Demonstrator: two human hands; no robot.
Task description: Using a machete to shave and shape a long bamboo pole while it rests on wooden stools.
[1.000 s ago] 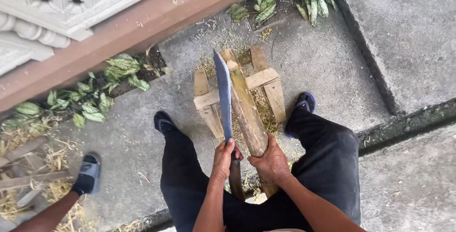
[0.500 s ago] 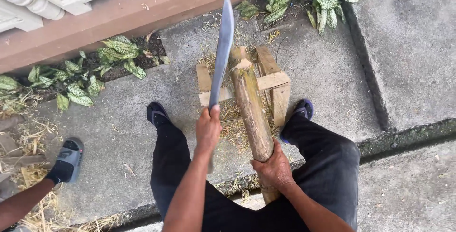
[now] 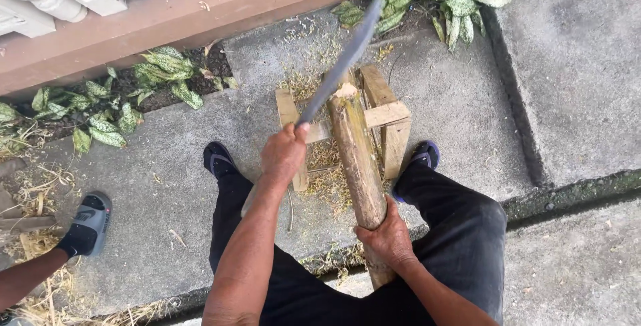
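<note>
The left hand [image 3: 284,154] grips a long machete [image 3: 344,65] (blade blurred) over a wooden log [image 3: 357,159], which the right hand [image 3: 387,236] steadies on a wooden stand [image 3: 394,115].

No packages, labels, signs or screens in view. The head view holds only outdoor ground and plain, unmarked surfaces; nothing wrapped, tagged, posted or lit shows anywhere in the frame.

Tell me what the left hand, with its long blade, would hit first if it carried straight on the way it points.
Most likely the top end of the wooden log: the blade in the left hand points up and right across it. Depth is unclear, so it may pass above.
</note>
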